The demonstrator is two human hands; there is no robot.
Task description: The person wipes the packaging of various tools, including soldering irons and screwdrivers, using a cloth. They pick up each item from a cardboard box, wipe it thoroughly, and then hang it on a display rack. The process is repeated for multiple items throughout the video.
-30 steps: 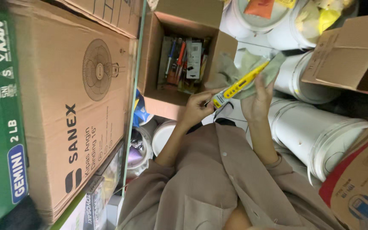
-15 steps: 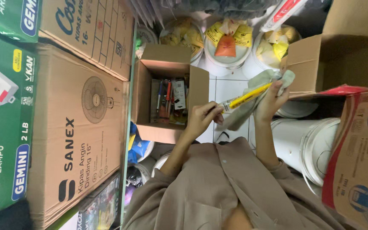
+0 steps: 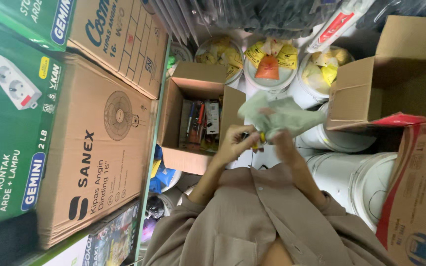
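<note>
both hands (image 3: 257, 140) raised, gripping cloth (image 3: 282, 116)

A crumpled pale green cloth (image 3: 282, 116) wraps a yellow tool (image 3: 261, 138).

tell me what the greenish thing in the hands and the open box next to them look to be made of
The greenish thing looks like soft matte cloth: it crumples and drapes over the right hand. The open box beside the left hand looks like plain brown cardboard, dull, with folded flaps.

Shop storeroom, stacked fan cartons (image 3: 94, 148), white buckets (image 3: 356, 177)
</note>
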